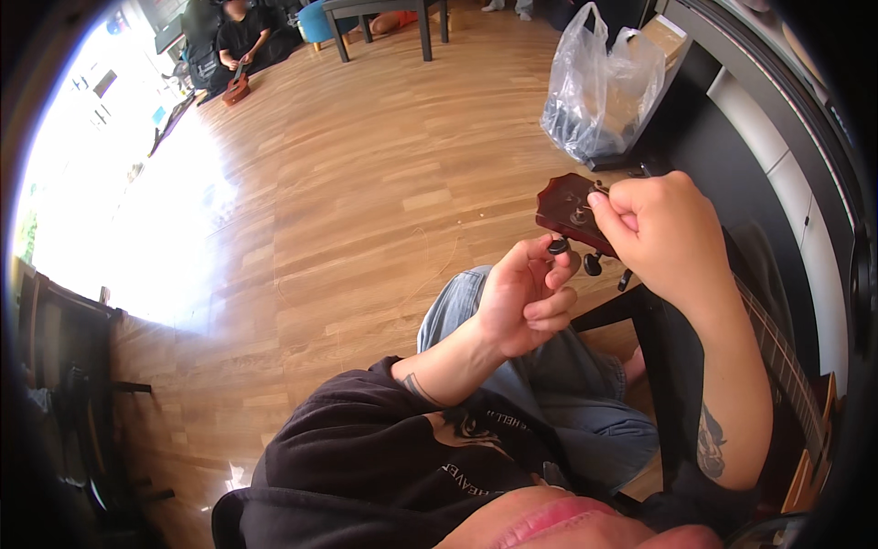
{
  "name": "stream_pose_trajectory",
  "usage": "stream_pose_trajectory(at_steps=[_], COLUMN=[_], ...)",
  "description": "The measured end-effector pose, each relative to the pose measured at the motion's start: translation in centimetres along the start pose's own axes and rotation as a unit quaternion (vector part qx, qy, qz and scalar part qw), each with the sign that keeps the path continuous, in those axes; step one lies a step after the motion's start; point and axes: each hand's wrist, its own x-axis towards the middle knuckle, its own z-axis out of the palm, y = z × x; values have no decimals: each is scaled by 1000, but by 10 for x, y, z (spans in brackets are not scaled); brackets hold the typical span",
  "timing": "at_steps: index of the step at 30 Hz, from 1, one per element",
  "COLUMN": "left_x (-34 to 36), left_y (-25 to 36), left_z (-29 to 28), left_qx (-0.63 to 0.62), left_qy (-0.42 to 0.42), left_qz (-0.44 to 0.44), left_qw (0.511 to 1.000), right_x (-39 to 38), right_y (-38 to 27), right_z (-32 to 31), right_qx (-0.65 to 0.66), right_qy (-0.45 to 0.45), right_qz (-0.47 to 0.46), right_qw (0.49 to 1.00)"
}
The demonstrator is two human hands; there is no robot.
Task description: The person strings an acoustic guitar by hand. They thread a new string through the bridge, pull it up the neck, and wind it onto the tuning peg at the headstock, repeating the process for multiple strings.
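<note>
A guitar's dark red-brown headstock [558, 206] with metal posts and black tuning knobs sits right of centre. My left hand [521, 302] pinches a black knob [559, 246] on its lower edge, palm upward, with the other fingers curled. My right hand [668, 238] is closed at the headstock's right part, thumb beside a post; what its fingers hold is hidden. The fretted neck [782, 361] runs down the right side, partly behind my right forearm. My jeans-clad leg [466, 311] is below the headstock.
A plastic bag [585, 101] and cardboard box stand at the upper right beside a black cabinet [695, 119]. Another person [240, 41] sits at the back with a small wooden instrument [235, 90], near a dark table [384, 9]. Black furniture [64, 348] stands at the left edge.
</note>
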Motion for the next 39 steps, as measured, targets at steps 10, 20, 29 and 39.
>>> stream_pose_trajectory(at_steps=[10, 20, 29, 39], left_x=[5, 12, 8, 3], left_y=[-6, -8, -17, -4], left_z=[-16, -6, -17, -2], left_qx=[167, 498, 67, 378], left_qy=[46, 160, -42, 97], left_qz=[118, 303, 86, 193], left_qw=[978, 797, 993, 900], right_x=[-1, -1, -3, -7], right_y=[-2, -1, 0, 2], right_z=[5, 3, 4, 3], right_qx=[1, 13, 11, -25], right_qy=[1, 10, 27, 43], right_qz=[-18, -8, -8, -15], right_qw=[1000, 1000, 1000, 999])
